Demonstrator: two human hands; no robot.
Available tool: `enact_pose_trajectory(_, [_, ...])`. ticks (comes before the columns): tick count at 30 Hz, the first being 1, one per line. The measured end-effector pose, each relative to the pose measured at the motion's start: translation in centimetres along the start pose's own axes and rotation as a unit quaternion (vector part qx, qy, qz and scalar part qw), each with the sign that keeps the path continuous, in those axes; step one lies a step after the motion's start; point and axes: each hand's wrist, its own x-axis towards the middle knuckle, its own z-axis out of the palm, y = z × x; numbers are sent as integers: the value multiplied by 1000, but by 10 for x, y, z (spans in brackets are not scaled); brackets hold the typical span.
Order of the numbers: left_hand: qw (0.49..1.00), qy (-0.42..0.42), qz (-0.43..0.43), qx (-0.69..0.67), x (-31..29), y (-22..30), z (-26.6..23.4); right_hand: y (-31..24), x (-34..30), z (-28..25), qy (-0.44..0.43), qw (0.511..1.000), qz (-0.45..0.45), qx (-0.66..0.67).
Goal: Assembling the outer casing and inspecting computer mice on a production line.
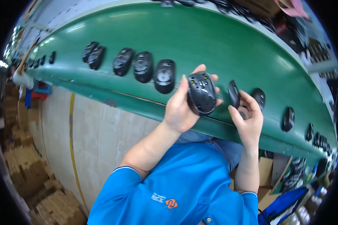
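Observation:
My left hand (179,111) grips a black computer mouse (202,96) above the near edge of the green work surface. Its upper side faces up without a cover, showing inner parts and small yellow spots. Just to the right, my right hand (251,120) pinches a thin, curved black mouse cover (233,95) between thumb and fingers. The cover stands on edge, apart from the mouse. Closest on the left lies a black mouse (164,77), and another black mouse (259,96) is partly hidden behind my right fingers.
Several more mice (143,66) lie in a row leftward along the green surface (169,30), and others (288,119) lie rightward. Dark cables (233,9) run along the far edge. Cardboard boxes (56,206) are stacked at lower left. Another person's arm (26,56) shows far left.

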Motion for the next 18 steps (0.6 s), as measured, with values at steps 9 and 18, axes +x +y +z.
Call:
enact_pose_trajectory(9, [991, -3, 32, 128, 7, -34, 9, -32, -13, 3, 16, 984, -175, 32])
enact_pose_trajectory(18, [969, -50, 69, 232, 5, -35, 6, -38, -13, 10, -25, 972, -223, -67])
